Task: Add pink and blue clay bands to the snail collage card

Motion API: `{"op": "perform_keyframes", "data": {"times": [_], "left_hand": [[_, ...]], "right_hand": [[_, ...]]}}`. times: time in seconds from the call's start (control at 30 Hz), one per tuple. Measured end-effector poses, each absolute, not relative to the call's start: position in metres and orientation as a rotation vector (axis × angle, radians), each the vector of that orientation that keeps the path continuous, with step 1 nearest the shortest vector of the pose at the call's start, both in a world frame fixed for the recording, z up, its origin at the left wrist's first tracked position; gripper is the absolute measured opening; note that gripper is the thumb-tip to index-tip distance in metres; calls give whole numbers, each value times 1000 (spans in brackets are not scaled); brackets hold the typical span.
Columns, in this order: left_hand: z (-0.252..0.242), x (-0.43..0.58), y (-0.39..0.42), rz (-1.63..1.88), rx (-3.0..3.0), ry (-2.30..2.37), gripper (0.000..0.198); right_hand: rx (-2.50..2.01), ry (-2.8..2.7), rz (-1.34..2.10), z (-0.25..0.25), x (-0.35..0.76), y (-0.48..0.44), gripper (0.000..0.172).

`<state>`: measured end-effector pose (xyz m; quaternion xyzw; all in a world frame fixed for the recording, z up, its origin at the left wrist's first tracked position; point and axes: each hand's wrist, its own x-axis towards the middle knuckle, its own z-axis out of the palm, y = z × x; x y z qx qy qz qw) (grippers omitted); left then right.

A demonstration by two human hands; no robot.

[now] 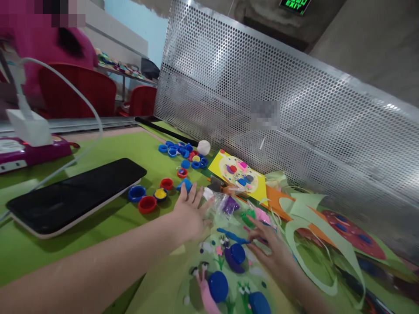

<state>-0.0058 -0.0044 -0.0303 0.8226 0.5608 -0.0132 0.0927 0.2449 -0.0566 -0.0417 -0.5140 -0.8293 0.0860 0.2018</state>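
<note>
My left hand [191, 213] reaches forward with its fingers spread. Its fingertips are at a blue lump that looks like modelling clay [185, 185]; I cannot tell how firmly they touch it. My right hand [270, 242] pinches the end of a slim blue stick [231, 235], which looks like a modelling tool. Below the hands lies a pale green craft sheet [183, 283] with snail figures; blue bottle caps [218, 286] form their shells. Beyond the hands are purple clay [231, 205] in clear wrap, green clay [248, 216] and pink clay [262, 215].
Red and blue caps [147, 204] lie left of my left hand, near a black phone [78, 192]. A yellow craft card [240, 174] leans by the perforated metal screen [262, 78]. Green paper scraps [314, 244] are at right. A power strip [36, 150] stands left; a person [62, 52] sits behind.
</note>
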Motion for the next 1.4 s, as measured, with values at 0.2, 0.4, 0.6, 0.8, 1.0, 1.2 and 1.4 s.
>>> {"op": "perform_keyframes", "data": {"times": [0.2,0.4,0.6,0.8,1.0,1.2,1.4], "left_hand": [[-31,-5,-3,-19,2432,1665,58],[-31,-6,-6,-51,2449,1661,57],[-40,-6,-1,-34,2470,1659,58],[-42,-7,-1,24,2476,1646,61],[-48,-5,1,84,2458,1630,63],[-51,-5,3,86,2449,1614,63],[-43,-6,0,123,2452,1614,61]], "right_hand": [[-1366,-2475,-10,-28,254,-54,53],[-1319,-2521,-104,-11,272,-51,48],[-1425,-2372,1,-7,249,-45,43],[-1222,-2568,3,-9,182,-34,43],[-966,-2741,-594,-17,163,-29,39],[-776,-2804,-729,-20,167,-29,40],[-921,-2898,-433,-1,176,-31,50]]}}
